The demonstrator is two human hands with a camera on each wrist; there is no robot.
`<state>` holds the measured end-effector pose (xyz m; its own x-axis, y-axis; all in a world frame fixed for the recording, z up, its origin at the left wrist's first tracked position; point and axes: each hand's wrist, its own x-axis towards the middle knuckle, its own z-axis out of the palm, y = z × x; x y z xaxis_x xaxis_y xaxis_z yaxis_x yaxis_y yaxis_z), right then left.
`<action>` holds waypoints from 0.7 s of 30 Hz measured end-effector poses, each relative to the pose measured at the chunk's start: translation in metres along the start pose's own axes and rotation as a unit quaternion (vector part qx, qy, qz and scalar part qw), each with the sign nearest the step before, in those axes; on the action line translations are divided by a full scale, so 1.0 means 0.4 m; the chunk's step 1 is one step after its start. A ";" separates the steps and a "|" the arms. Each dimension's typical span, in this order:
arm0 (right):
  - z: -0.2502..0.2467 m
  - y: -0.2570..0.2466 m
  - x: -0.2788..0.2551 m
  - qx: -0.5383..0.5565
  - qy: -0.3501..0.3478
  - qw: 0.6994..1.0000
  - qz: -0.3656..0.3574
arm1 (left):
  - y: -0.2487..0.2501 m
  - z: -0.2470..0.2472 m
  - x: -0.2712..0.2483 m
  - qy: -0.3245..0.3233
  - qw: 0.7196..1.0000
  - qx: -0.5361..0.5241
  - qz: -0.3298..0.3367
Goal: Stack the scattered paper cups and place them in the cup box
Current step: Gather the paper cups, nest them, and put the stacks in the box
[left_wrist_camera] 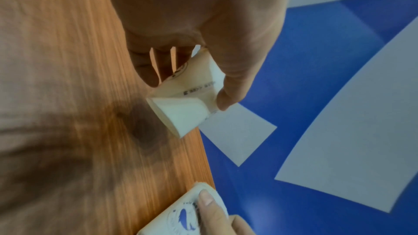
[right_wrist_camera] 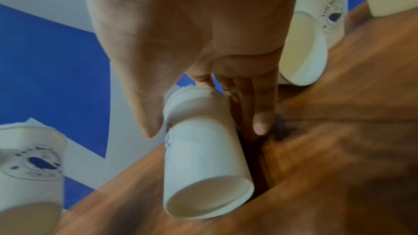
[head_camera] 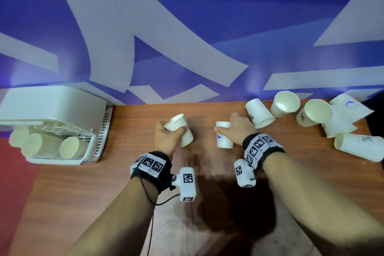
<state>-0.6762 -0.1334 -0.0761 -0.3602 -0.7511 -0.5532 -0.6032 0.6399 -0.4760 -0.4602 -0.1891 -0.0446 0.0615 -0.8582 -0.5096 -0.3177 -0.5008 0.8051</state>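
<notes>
On the wood-grain table (head_camera: 291, 183), the white slotted plastic cup box (head_camera: 99, 131) at far left already holds stacked cups. Each hand clamps one thin, tapered paper cup: left hand (head_camera: 166, 137) its cup (head_camera: 178, 124), right hand (head_camera: 239, 129) its cup (head_camera: 223, 137). Nesting should go best with axes lined up and light pressure, since the walls look crushable. Loose cups (head_camera: 311, 116) lie at right.

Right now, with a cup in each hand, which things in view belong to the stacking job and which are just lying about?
Part of the job:
- left hand gripping a paper cup
- right hand holding a second cup
- scattered cups at the table's right end
- cup box on the left, lid up, stacks inside

Just there:
- wooden table
- blue and white wall
- wrist bands with markers
</notes>
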 end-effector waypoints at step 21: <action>0.080 -0.442 -0.357 0.016 0.021 0.979 -0.202 | 0.004 -0.527 -0.154 0.026 0.992 -0.083 0.087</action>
<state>-0.4954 -0.1341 0.0651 -0.1251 -0.9496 -0.2876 -0.6808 0.2930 -0.6713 -0.2649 -0.1605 0.0520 0.0697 -0.9357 -0.3458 -0.1683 -0.3527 0.9205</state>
